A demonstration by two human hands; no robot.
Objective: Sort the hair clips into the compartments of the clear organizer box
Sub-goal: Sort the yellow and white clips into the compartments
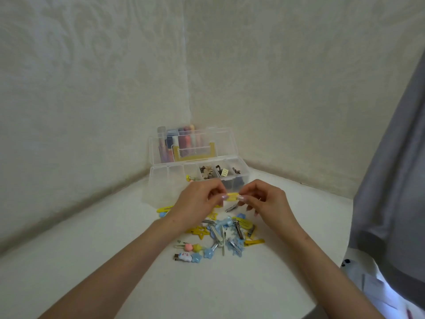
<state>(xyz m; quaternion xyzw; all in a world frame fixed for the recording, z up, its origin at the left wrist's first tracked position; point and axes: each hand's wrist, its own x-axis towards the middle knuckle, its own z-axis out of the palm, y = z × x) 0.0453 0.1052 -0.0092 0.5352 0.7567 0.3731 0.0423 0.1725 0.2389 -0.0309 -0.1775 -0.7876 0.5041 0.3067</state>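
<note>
— Both hands meet at mid-frame. The left hand (197, 199) and the right hand (264, 201) each pinch one end of a small yellow hair clip (232, 196) between thumb and fingertip, holding it level above the table.

— What lies around them, biggest first?

— The white table (92, 261) fills the lower frame, and grey fabric (391, 180) hangs down the right edge. The clear organizer box (161, 183) stands at centre, just behind the hands in the corner of the walls. Its lid (220, 143) is tipped up and back, and coloured tubes (181, 139) show through it.

— Anything in the compartments?

— Brown and beige clips (207, 172) lie in the compartments right of centre.

— And the other clips?

— A loose pile (227, 233) of yellow, blue and silver ones lies on the table just below the hands. A yellow star clip (200, 231) sits at its left side, a blue star clip (209, 253) at its lower edge, and a white character clip (185, 256) at its lower left.
</note>
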